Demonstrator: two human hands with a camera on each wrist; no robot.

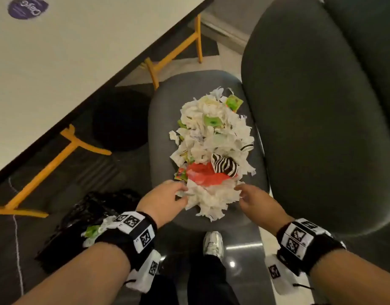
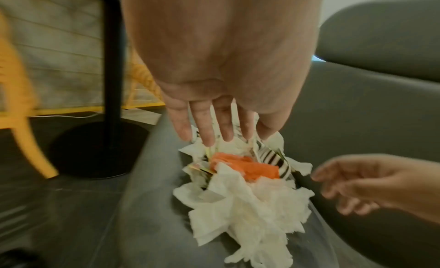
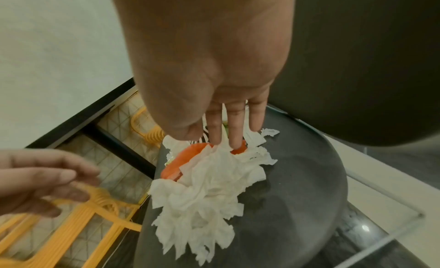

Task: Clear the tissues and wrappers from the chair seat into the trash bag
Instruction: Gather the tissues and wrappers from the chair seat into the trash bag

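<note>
Head view shows the left hand (image 1: 162,200) and right hand (image 1: 258,200), fingers loosely spread and holding nothing, flanking the crumpled white tissues (image 1: 211,200) on the grey padded chair seat (image 1: 161,119); best scoop inward from both sides (light scraps spill easily) before swinging to the black plastic trash bag (image 1: 79,219) on the floor at left.

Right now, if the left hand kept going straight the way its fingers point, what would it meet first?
Most likely the white tissue clump at the near end of the pile; the left hand reaches it from the left, fingers open. Past that lies the red wrapper. Whether the fingertips already touch tissue is unclear.
</note>
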